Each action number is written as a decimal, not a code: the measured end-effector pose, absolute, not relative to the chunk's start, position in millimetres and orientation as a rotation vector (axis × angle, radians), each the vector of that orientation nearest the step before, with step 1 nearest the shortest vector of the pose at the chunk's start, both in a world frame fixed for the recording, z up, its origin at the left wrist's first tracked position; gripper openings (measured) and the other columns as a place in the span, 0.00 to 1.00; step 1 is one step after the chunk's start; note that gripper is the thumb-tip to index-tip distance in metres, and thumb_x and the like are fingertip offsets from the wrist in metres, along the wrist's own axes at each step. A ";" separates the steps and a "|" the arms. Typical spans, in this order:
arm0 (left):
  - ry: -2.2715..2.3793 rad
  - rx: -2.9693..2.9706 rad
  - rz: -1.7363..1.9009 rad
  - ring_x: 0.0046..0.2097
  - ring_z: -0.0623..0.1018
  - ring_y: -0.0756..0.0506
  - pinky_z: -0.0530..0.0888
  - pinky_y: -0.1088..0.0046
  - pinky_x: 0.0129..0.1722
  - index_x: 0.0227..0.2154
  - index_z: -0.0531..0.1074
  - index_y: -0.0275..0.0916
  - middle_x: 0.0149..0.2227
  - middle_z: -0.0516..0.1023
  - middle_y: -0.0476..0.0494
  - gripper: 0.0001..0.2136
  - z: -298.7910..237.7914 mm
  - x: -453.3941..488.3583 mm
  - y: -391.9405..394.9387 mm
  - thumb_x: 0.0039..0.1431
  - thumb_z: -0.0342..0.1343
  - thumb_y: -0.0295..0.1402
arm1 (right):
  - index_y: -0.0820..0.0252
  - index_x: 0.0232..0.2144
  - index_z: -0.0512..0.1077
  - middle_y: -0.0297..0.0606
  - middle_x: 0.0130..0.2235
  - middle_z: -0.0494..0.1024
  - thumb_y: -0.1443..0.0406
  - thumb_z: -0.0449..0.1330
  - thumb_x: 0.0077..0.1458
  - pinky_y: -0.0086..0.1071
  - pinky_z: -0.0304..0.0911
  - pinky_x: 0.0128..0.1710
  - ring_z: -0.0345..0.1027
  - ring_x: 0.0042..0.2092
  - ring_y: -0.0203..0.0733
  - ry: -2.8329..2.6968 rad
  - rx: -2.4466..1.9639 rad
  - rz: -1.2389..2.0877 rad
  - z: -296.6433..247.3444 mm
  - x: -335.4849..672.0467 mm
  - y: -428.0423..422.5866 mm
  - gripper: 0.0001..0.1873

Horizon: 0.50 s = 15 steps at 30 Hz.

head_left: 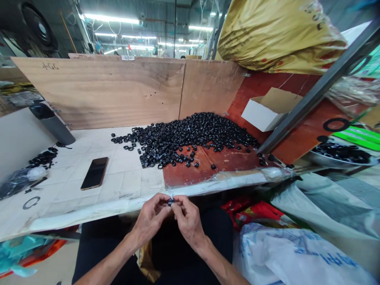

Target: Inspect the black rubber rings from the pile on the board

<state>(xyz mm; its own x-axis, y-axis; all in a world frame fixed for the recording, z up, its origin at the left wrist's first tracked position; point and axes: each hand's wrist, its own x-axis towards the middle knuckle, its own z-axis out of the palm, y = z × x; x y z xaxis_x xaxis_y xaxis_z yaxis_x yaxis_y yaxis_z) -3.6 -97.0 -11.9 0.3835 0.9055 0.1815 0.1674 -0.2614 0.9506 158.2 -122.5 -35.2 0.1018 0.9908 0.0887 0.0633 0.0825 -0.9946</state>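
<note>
— What is held nearest the camera?
— A small black piece (170,202) is pinched between the fingertips of the left hand (151,213) and the right hand (189,217), just short of the front edge of the bench (126,180).
— Which step is in hand?
— A single piece is being worked or checked by touch, it appears; which of the two cannot be told, as much of it is covered by the fingers.
— And what is called for next?
— A fine, light pinch from both sides, it is judged, with the piece held steady.
— What is seen beyond?
— A phone (95,173) is laid on the bench at left, well apart from a pile of black pieces (190,134). Behind, the bench is backed by a wooden board (124,91); a white box (261,114) is seen at right.
</note>
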 end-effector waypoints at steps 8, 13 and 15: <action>0.956 2.030 1.064 0.48 0.81 0.42 0.80 0.63 0.49 0.50 0.71 0.41 0.46 0.80 0.40 0.11 -46.0 -10.2 -109.1 0.67 0.53 0.28 | 0.59 0.30 0.71 0.26 0.21 0.66 0.50 0.63 0.59 0.27 0.59 0.24 0.57 0.20 0.31 -0.793 -1.137 1.351 -53.7 143.9 -137.3 0.18; 0.666 2.550 1.060 0.53 0.80 0.41 0.81 0.63 0.49 0.58 0.67 0.40 0.52 0.78 0.34 0.19 -76.0 -25.5 -104.6 0.66 0.50 0.20 | 0.59 0.24 0.66 0.24 0.21 0.63 0.50 0.71 0.46 0.27 0.57 0.22 0.46 0.19 0.25 -0.377 -1.044 1.789 -65.5 143.2 -139.4 0.23; 0.704 2.470 0.996 0.51 0.81 0.42 0.81 0.64 0.49 0.56 0.68 0.40 0.50 0.79 0.36 0.17 -74.3 -25.6 -104.4 0.67 0.50 0.22 | 0.60 0.26 0.69 0.26 0.22 0.66 0.50 0.69 0.48 0.28 0.59 0.23 0.51 0.19 0.27 -0.489 -1.091 1.705 -67.7 145.5 -142.7 0.21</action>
<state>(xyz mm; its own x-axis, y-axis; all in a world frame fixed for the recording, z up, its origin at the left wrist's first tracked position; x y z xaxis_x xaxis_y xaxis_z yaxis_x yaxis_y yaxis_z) -25.6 -104.4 -74.3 0.6226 0.5777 0.5279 0.3049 -0.8003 0.5162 145.5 -142.7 -67.7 -0.0807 0.8970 -0.4346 -0.5308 -0.4077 -0.7430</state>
